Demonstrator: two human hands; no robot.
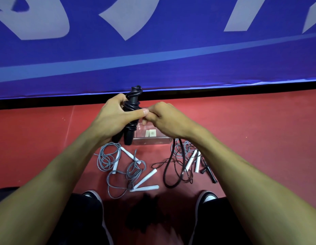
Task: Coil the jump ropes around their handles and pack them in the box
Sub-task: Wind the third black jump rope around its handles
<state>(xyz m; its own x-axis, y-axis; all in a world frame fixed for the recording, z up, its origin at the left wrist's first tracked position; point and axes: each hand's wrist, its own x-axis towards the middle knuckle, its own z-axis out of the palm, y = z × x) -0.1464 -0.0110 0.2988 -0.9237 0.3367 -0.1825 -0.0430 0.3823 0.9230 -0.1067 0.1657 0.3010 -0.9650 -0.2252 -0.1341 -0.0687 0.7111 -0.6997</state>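
Above the clear box (151, 137) on the red floor (250, 124), my left hand (111, 119) clamps the black jump rope (131, 110) coiled round its two handles, while my right hand (164, 119) pinches its loose cord, though my fingers hide exactly where. The box, half hidden behind my hands, shows only two small labels inside. In front of it lie tangled grey ropes (118, 165) with six white handles showing, and another black rope (209, 171).

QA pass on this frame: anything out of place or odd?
Nothing damaged or spilled. Left hand grips the black rope's handles, half coiled; right hand pinches its free cord. Grey ropes lie tangled on the red floor, none visible in the clear box.
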